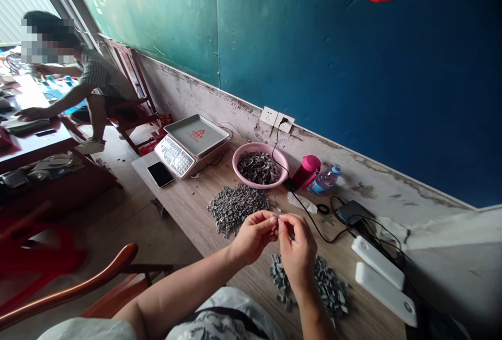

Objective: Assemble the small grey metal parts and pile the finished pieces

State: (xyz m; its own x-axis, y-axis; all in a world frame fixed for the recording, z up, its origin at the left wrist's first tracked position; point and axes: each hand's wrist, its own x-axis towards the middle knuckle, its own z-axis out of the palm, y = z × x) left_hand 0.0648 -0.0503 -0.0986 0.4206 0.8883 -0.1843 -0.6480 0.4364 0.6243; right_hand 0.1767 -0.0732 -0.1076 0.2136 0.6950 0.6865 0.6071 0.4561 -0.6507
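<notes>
My left hand [253, 235] and my right hand [296, 240] meet fingertip to fingertip above the wooden table [251, 282]. Both are pinched round a small dark piece, mostly hidden by the fingers. Just beyond my left hand lies a heap of small grey parts [235, 206]. A second pile of darker grey pieces [329, 287] lies beneath and around my right wrist. Behind the first heap, a pink basket [240, 173] holds dark curved strips [259, 167].
A scale [196, 141] and a phone [160, 174] lie at the far left. Along the wall stand a pink bottle [306, 171] and a water bottle [324, 181]. Cables and two white devices [384, 293] are at right. A person [94, 73] sits at another table.
</notes>
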